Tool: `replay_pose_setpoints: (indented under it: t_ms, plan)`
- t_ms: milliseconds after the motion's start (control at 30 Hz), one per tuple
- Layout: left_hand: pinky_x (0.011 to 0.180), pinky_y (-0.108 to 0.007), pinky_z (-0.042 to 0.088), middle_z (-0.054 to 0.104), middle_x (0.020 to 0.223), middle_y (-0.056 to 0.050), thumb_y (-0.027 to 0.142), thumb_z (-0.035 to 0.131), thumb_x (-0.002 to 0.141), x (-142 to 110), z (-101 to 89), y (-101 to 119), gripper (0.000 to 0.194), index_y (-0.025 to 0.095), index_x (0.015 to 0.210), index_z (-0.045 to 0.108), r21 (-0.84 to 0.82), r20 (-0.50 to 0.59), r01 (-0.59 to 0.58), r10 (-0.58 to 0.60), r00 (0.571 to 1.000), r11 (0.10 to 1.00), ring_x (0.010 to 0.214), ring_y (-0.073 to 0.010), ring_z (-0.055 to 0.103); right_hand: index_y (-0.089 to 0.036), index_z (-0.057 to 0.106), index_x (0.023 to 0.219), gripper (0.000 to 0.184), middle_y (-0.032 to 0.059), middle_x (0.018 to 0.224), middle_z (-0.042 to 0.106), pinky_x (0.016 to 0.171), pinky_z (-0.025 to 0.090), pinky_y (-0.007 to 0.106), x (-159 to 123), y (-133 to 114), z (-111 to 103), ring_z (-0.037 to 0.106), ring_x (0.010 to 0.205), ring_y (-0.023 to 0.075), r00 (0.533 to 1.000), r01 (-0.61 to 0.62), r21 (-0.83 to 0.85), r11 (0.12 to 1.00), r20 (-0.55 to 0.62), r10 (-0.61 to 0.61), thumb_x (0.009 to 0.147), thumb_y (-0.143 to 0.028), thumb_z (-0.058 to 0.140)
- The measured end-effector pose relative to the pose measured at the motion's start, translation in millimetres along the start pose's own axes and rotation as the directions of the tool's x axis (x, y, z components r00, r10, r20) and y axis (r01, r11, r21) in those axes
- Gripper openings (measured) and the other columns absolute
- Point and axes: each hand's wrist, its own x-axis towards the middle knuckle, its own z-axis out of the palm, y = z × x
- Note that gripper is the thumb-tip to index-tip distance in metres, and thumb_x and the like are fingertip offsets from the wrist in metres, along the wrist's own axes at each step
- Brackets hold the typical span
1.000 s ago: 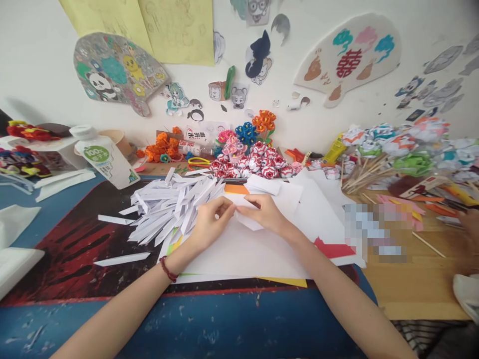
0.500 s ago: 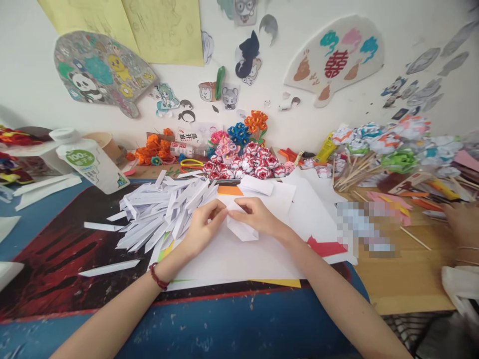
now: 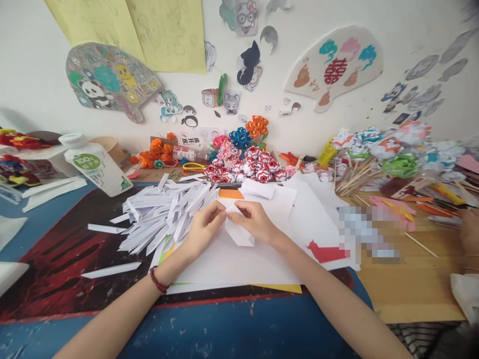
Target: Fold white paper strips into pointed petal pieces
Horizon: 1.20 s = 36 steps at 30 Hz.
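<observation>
Over a stack of white paper sheets [image 3: 232, 267], both hands meet on a small folded piece of white paper [image 3: 240, 236]. My left hand [image 3: 204, 227] pinches its upper left end between thumb and forefinger. From the other side, my right hand [image 3: 256, 222] grips the same piece, its thumb near my left fingertips. The paper's free end slants down to the right below the fingers; its upper part is partly hidden. Close beside my left hand lies a heap of folded white paper strips [image 3: 160, 214].
A white bottle [image 3: 95, 167] stands at the back left. Red-and-white paper flowers [image 3: 258, 167] line the wall side. Wooden sticks [image 3: 357, 177] and more flowers lie right, with another person's hand [image 3: 469, 229] at the edge. A single strip [image 3: 110, 270] lies front left.
The held paper looks narrower and its free end points lower. My hands stay together. The view has shifted slightly, and the other person's hand shows less at the right edge.
</observation>
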Motion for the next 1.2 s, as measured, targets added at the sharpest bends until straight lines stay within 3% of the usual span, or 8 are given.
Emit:
replay_pose_setpoints:
  t_ms: [367,567,667,800,900,967,1067,1200]
  plan:
    - [0.057,-0.024,0.032,0.046,0.061,0.004,0.032,0.048,0.086,3,-0.8,-5,0.019,0.017,0.076,0.053,-0.013,0.033,0.005,-0.005,0.999,1.000,0.059,-0.0115,0.042,-0.020,0.030,0.059,0.037,-0.0054,0.060,0.025,0.052,0.022,0.025,-1,3,6,0.027,0.057,0.0102,0.989,0.014,-0.032,0.999,-0.150,-0.019,0.083,-0.037,0.055]
    - [0.056,-0.024,0.032,0.046,0.062,0.003,0.031,0.047,0.086,3,0.2,-2,0.019,0.017,0.074,0.051,-0.021,0.068,0.002,0.000,0.998,1.000,0.059,-0.0111,0.041,-0.018,0.045,0.065,0.028,-0.0033,0.062,0.037,0.053,0.030,0.024,-1,4,6,0.037,0.058,0.0115,0.983,-0.021,0.068,0.997,-0.181,0.033,0.082,-0.038,0.055]
    - [0.058,-0.024,0.033,0.047,0.064,0.003,0.028,0.048,0.084,1,2.1,-1,0.017,0.017,0.071,0.050,0.024,0.082,-0.009,0.007,0.997,1.000,0.061,-0.0115,0.043,-0.017,0.050,0.069,0.027,-0.0023,0.064,0.043,0.053,0.033,0.024,1,7,-2,0.040,0.059,0.0122,0.968,-0.032,0.118,0.992,-0.244,0.060,0.080,-0.041,0.058]
    - [0.058,-0.024,0.035,0.052,0.065,0.002,0.026,0.047,0.084,-2,5.4,-4,0.016,0.017,0.072,0.051,0.070,0.093,-0.017,0.010,0.996,0.997,0.062,-0.0120,0.047,-0.017,0.054,0.072,0.025,-0.0017,0.066,0.048,0.054,0.035,0.024,8,12,-23,0.043,0.061,0.0125,0.911,-0.049,0.212,0.976,-0.391,0.131,0.078,-0.040,0.061]
    - [0.059,-0.024,0.037,0.055,0.066,0.002,0.031,0.047,0.088,-2,7.3,-8,0.018,0.017,0.079,0.055,0.068,0.064,0.001,-0.005,0.998,0.998,0.061,-0.0119,0.049,-0.016,0.058,0.077,0.025,-0.0005,0.070,0.053,0.055,0.036,0.024,8,11,-30,0.047,0.062,0.0133,0.952,-0.113,0.247,0.962,-0.251,0.176,0.076,-0.040,0.063]
    - [0.060,-0.024,0.038,0.057,0.068,0.001,0.036,0.049,0.089,-1,7.9,-9,0.021,0.017,0.083,0.057,0.066,0.027,0.014,-0.016,1.000,0.998,0.061,-0.0117,0.050,-0.015,0.058,0.073,0.026,-0.0016,0.068,0.050,0.054,0.034,0.024,6,9,-27,0.045,0.061,0.0122,0.981,-0.145,0.221,0.965,-0.091,0.169,0.076,-0.040,0.065]
    - [0.060,-0.024,0.039,0.060,0.072,0.000,0.041,0.052,0.088,0,7.6,-11,0.024,0.017,0.085,0.059,0.066,-0.024,0.017,-0.015,1.000,0.998,0.063,-0.0119,0.052,-0.016,0.053,0.065,0.030,-0.0037,0.063,0.043,0.050,0.028,0.023,3,7,-15,0.039,0.057,0.0100,0.987,-0.134,0.144,0.980,0.104,0.120,0.076,-0.041,0.065]
    - [0.060,-0.023,0.039,0.059,0.070,0.000,0.039,0.054,0.088,1,4.1,-10,0.024,0.017,0.080,0.059,0.075,-0.041,-0.015,0.018,0.999,0.997,0.063,-0.0118,0.051,-0.016,0.051,0.061,0.035,-0.0041,0.061,0.042,0.051,0.027,0.023,2,9,-8,0.038,0.057,0.0096,0.988,-0.112,0.088,0.990,0.115,0.102,0.078,-0.044,0.064]
